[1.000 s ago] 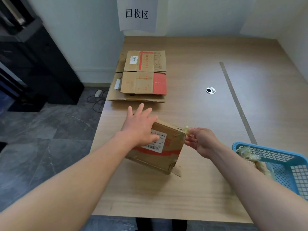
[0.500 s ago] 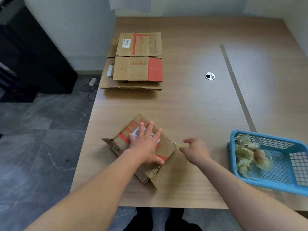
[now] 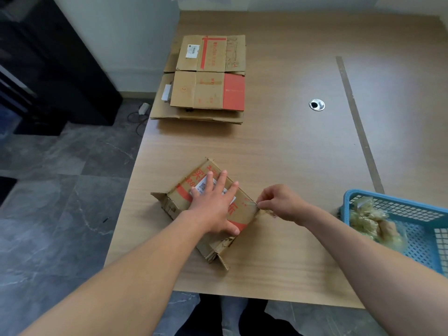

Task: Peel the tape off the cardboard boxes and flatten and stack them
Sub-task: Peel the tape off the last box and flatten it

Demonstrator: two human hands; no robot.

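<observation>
Cardboard box (image 3: pixel 243 209) lies under spread left fingers (image 3: pixel 221 180); right fingers (image 3: pixel 263 204) pinch tape (image 3: pixel 266 211) at its edge.

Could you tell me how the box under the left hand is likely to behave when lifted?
The box is probably light, being cardboard pressed nearly flat. It may spring open once the left hand lifts, since its end flaps stick up. Its ragged near edge could tear.

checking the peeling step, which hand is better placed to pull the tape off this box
Right. The right hand pinches the tape at the right edge of the box, with the blue basket on that side. The left hand lies flat on the box, holding it down.
</observation>
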